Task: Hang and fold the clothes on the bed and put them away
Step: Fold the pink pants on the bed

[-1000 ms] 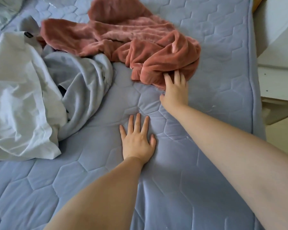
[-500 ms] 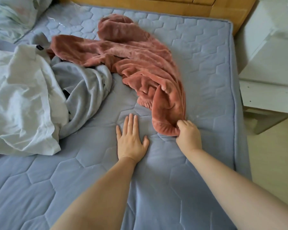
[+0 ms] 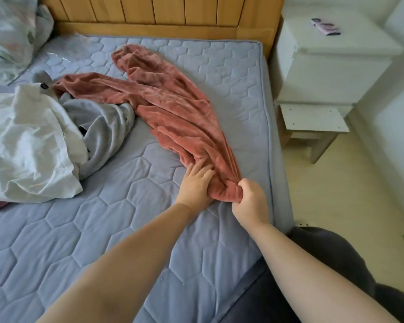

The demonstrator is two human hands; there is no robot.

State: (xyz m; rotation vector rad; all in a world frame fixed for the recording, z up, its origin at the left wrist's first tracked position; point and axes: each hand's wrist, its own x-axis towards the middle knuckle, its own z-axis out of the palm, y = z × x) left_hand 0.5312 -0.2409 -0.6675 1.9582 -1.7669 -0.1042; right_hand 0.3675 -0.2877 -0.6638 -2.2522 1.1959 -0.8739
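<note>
While the right hand (image 3: pixel 250 198) clenches the pink garment (image 3: pixel 180 113), the left hand (image 3: pixel 195 185) lies flat-fingered on it; the white garment (image 3: pixel 28 141) bears an unreadable dark label (image 3: pixel 43 85).

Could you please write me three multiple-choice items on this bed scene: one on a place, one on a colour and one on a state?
1. Where does the small pink and dark object lie?
A) on the white nightstand
B) on the mattress
C) on the floor

2. What colour is the garment that the right hand holds?
A) white
B) rust pink
C) green

3. How is the right hand?
A) flat on the mattress
B) gripping the garment's bunched end
C) hanging free at the side

Answers:
1 A, since it rests on the nightstand's top, beside the bed.
2 B, since the plush fabric running up from the fist is rust pink.
3 B, since its fingers are curled round the gathered near end of the fabric.
</note>
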